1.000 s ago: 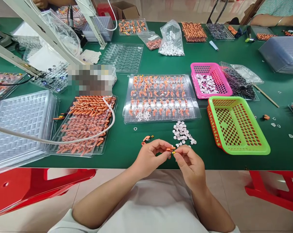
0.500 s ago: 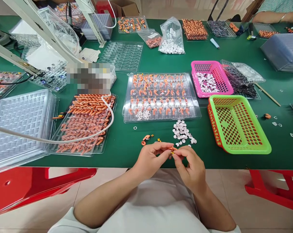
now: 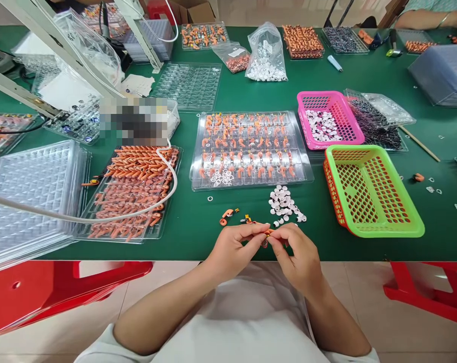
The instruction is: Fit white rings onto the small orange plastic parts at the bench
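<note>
At the table's near edge, my left hand point(image 3: 234, 249) and my right hand point(image 3: 298, 259) meet over one small orange plastic part point(image 3: 267, 232). Thumb and fingertips of both hands pinch it, so most of it is hidden. Just beyond my fingers lie a few loose pieces, among them a curved orange piece point(image 3: 227, 214) and an orange ring point(image 3: 223, 222). A scatter of small white round caps point(image 3: 283, 204) lies past my right hand. Further ahead is a clear tray point(image 3: 307, 174) with rows of curved orange parts and a little heap of white rings point(image 3: 221, 176).
On the right stand a green basket point(image 3: 415, 229) and a pink basket point(image 3: 360, 136) with white pieces. To the left are a tray of orange parts point(image 3: 137, 166), clear stacked trays point(image 3: 32, 176) and a white cable point(image 3: 137, 218). Another person's forearm point(image 3: 421, 20) rests at the far right.
My right thumb and fingertips have drawn slightly closer to my left fingertips around the orange part. Both hands otherwise stay in nearly the same place, and the view has shifted a little.
</note>
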Motion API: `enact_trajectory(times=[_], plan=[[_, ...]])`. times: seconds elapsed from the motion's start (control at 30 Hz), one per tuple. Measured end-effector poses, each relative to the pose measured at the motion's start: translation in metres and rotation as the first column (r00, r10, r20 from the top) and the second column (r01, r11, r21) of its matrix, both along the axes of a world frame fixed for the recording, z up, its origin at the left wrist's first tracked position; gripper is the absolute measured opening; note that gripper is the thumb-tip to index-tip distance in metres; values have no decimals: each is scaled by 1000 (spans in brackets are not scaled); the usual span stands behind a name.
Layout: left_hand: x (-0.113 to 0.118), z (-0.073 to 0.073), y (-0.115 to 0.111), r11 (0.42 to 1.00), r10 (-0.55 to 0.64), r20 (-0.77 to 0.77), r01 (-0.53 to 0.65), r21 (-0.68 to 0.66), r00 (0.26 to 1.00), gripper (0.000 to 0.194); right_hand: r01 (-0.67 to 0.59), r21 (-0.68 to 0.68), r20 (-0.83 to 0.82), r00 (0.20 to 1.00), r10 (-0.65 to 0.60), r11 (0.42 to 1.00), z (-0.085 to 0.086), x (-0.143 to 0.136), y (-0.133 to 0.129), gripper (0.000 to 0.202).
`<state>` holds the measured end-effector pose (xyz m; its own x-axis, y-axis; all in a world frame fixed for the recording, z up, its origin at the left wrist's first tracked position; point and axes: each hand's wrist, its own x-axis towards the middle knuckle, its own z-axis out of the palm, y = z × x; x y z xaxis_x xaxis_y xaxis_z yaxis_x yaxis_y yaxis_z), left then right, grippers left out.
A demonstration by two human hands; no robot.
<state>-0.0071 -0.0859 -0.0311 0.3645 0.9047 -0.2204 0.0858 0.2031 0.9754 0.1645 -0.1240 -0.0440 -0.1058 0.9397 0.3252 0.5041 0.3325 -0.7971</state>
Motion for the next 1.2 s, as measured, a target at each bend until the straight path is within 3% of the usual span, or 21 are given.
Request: enact_trajectory(times=[0.27, 0.6, 0.73, 0.87, 1.0, 1.2], plan=[[-2, 0, -1, 996, -81, 44, 82, -20, 996, 21, -54, -143, 2, 998, 55, 988, 10, 10, 8, 8], [0, -9, -2, 991, 59, 70, -51, -120, 996, 20, 12, -120, -56, 998, -19, 993, 2, -6, 2, 11], [2, -7, -4, 996, 77, -3, -77, -49, 997, 20, 67, -128, -81, 994, -78, 989, 4, -11, 1, 9], [2, -6, -5, 998, 16, -23, -15, 54, 1000, 23, 144, -127, -79, 985, -155, 981, 4, -14, 2, 7], [1, -7, -4, 996, -28, -42, 31, 83, 999, 24, 137, -89, -32, 990, -141, 987, 0, -14, 2, 9], [2, -9, -4, 994, 20, -74, -12, 110, 997, 21, 92, 34, 40, 995, -93, 995, -7, -12, 1, 15]])
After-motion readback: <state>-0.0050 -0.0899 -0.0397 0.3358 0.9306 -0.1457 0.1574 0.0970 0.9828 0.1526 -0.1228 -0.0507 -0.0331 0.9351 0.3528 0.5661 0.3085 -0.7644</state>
